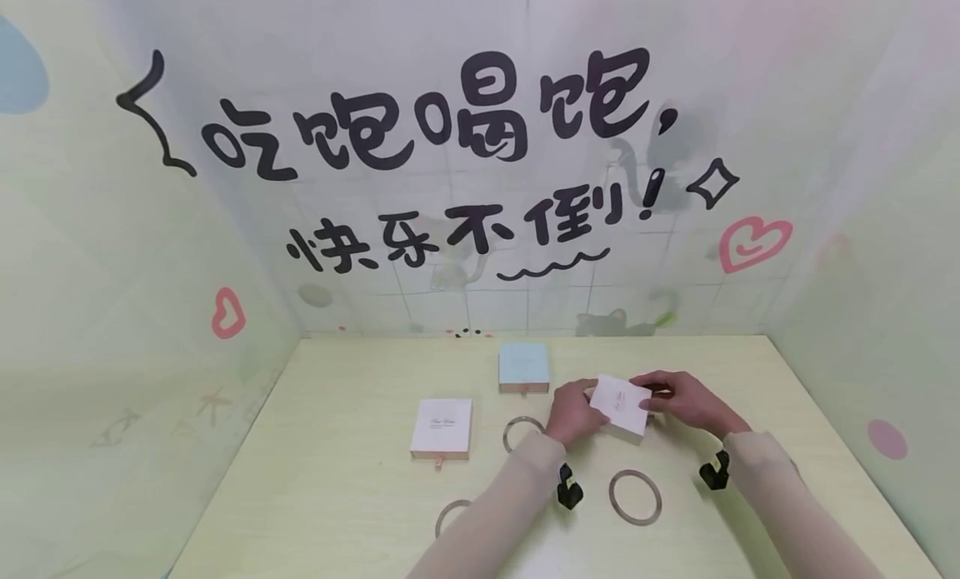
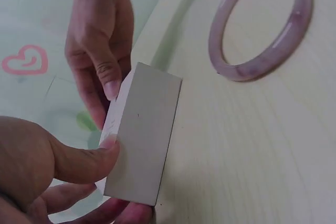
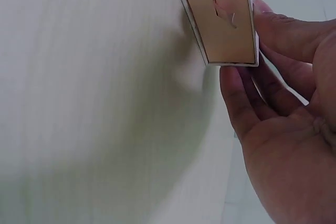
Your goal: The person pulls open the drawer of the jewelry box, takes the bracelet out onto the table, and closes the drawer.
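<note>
Both hands hold a small white drawer box (image 1: pixel 621 406) with script lettering on its top, tilted a little over the table. My left hand (image 1: pixel 576 414) grips its left end; in the left wrist view the thumb presses the lid edge and fingers reach beneath. The right hand (image 1: pixel 686 398) pinches the opposite side, thumb above and fingers below in the right wrist view. That view also shows the box's tan drawer front (image 3: pixel 226 30) with a ribbon tab, flush in the sleeve. A mauve bangle (image 1: pixel 637 522) lies on the table nearer the body.
A second white box (image 1: pixel 442 425) with a ribbon tab stands to the left, and a light-blue box (image 1: pixel 523 362) at the back. Two more bangles, one (image 1: pixel 507 436) by the left hand and another (image 1: pixel 438 521) partly behind the left sleeve, lie on the pale table (image 1: pixel 322 479).
</note>
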`<state>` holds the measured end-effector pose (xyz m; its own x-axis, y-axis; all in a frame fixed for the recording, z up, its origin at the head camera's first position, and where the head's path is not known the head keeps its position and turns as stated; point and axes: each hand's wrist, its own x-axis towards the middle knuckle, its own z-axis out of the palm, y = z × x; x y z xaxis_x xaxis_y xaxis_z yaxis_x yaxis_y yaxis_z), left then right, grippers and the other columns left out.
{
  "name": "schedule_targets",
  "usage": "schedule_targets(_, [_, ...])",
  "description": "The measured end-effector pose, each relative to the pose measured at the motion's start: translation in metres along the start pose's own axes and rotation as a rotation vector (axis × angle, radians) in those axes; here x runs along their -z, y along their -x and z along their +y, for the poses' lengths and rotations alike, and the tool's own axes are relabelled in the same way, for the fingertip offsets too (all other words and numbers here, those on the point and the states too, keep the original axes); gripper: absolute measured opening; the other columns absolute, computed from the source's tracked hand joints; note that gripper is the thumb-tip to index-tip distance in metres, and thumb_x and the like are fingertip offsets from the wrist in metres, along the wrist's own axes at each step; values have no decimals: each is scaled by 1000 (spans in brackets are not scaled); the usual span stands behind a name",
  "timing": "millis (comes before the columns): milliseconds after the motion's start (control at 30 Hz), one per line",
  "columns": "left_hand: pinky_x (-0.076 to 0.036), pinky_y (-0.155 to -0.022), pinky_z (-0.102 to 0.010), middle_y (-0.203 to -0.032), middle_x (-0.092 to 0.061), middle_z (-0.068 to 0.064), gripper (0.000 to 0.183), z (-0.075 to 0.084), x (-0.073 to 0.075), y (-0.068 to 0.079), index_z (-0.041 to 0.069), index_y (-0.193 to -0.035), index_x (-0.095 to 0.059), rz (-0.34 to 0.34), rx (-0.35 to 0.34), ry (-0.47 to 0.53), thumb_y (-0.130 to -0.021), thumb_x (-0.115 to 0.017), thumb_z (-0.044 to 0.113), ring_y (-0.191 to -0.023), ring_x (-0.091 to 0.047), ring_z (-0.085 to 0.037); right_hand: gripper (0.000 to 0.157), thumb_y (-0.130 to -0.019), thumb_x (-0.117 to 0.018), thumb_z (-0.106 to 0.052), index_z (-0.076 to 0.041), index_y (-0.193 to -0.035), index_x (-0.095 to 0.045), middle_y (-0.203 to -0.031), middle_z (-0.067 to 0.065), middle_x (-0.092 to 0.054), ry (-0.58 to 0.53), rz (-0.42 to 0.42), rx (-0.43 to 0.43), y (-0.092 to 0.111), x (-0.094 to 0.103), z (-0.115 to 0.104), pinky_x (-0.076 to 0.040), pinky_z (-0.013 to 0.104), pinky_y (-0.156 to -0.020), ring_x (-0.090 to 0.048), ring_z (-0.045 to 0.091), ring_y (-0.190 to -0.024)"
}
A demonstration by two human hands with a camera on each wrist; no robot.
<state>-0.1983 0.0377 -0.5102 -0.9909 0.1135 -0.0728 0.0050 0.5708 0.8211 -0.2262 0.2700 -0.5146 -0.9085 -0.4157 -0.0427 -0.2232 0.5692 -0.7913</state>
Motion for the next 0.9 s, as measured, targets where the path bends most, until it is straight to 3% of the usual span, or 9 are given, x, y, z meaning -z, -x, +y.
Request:
schedule_targets(133, [-46, -68, -22, -96, -69, -9, 52, -1, 3, -6, 8, -127, -73, 1, 15, 20, -76, -80, 0, -79, -54, -11, 41, -93, -76, -21, -1, -129, -67, -125, 21, -70, 34, 63, -24, 8, -6, 0, -53, 22, -84, -68, 33, -111])
schedule_targets(333, [-51, -79, -26, -109, -72, -10, 43, -1, 5, -11, 9, -121, -76, 1, 66, 70, -80, -67, -3, -94, -62, -15, 43, -91, -78, -28, -3, -124, -68, -115, 15, -73, 99, 174, -100, 19, -21, -6, -53, 32, -83, -68, 29, -105])
schedule_targets(467, [-52, -84, -28, -115, -73, -10, 42, 1, 3, -13, 8, -119, -76, 7, 90, 98, -82, -60, -2, -98, -63, -16, 45, -92, -77, -27, 2, -125, -65, -118, 21, -70, 90, 230, -152, 27, -32, -15, -56, 39, -84, -68, 36, -107])
schedule_targets(633, [-49, -79, -25, -113, -74, -9, 40, 3, 0, -17, 6, -118, -75, 10, 84, 103, -84, -56, -2, -91, -59, -13, 47, -94, -75, -24, 7, -127, -60, -122, 28, -66, 82, 302, -218, 34, -47, -25, -58, 45, -86, -67, 41, -109])
schedule_targets(900, [-41, -73, -23, -115, -72, -10, 44, 2, -4, -20, 8, -123, -73, 1, 67, 108, -86, -52, -1, -85, -53, -14, 45, -93, -74, -22, 11, -121, -58, -115, 30, -65, 48, 405, -295, 39, -68, -39, -55, 27, -72, -71, 36, -99])
